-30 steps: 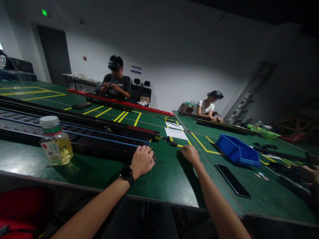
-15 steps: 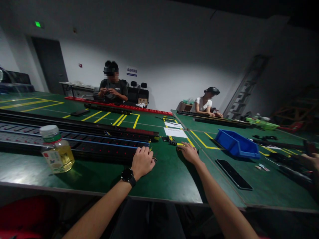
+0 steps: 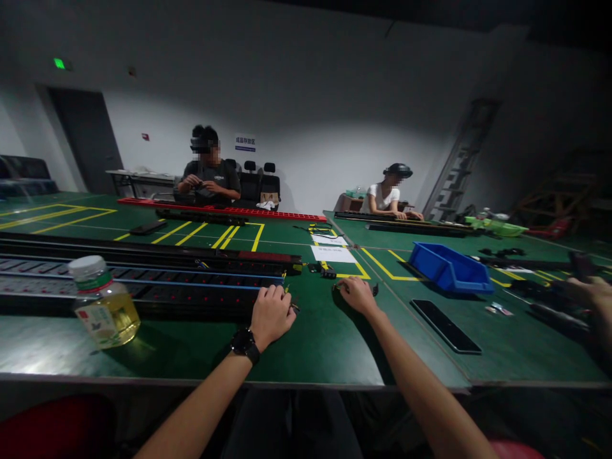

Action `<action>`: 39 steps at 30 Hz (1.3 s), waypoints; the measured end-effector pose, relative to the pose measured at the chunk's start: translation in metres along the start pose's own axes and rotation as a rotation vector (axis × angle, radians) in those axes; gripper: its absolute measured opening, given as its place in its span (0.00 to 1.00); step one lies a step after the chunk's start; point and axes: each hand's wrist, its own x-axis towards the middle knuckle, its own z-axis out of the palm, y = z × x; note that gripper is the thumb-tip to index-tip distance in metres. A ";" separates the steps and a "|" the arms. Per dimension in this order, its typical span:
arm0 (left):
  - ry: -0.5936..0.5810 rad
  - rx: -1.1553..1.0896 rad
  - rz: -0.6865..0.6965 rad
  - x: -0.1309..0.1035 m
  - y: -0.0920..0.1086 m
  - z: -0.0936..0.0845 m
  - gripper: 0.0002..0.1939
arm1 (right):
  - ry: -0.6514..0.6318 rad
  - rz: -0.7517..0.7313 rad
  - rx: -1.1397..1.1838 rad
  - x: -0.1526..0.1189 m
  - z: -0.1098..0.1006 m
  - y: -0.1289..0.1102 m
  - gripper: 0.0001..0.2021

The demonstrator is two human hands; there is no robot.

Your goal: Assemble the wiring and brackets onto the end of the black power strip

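Observation:
My left hand (image 3: 271, 314), with a black watch at the wrist, rests at the right end of a long black panel with red dots (image 3: 201, 298). Its fingers are curled around small wires (image 3: 294, 306) that stick out beside them. To the right, my right hand (image 3: 357, 294) lies on the green table (image 3: 315, 350) with its fingers bent down; whatever is under the fingertips is too small to name. A small dark piece (image 3: 375, 290) sits just right of that hand. Black connectors (image 3: 327, 271) lie beyond, between the hands.
A bottle of yellow liquid (image 3: 108, 306) stands at the left. On the right are a blue bin (image 3: 447, 271) and a phone (image 3: 445, 325). Two people sit across the table, behind a red rail (image 3: 287, 215) and dark strips. Another person's hand (image 3: 595, 293) shows at the right edge.
The view has shifted slightly. My right hand's fingers have curled in more, while my left hand stays by the panel's end. The person across at the left has lowered their head.

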 end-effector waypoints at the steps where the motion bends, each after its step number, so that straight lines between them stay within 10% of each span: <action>1: 0.001 0.000 -0.002 0.000 0.000 0.000 0.08 | 0.006 -0.001 0.004 0.000 0.001 -0.001 0.17; 25: -0.003 0.023 0.000 0.001 0.000 -0.004 0.09 | 0.112 0.000 0.193 0.006 0.007 -0.005 0.14; 39: -0.020 0.007 -0.001 0.002 0.000 -0.005 0.10 | 0.164 0.260 0.222 0.006 0.013 0.013 0.15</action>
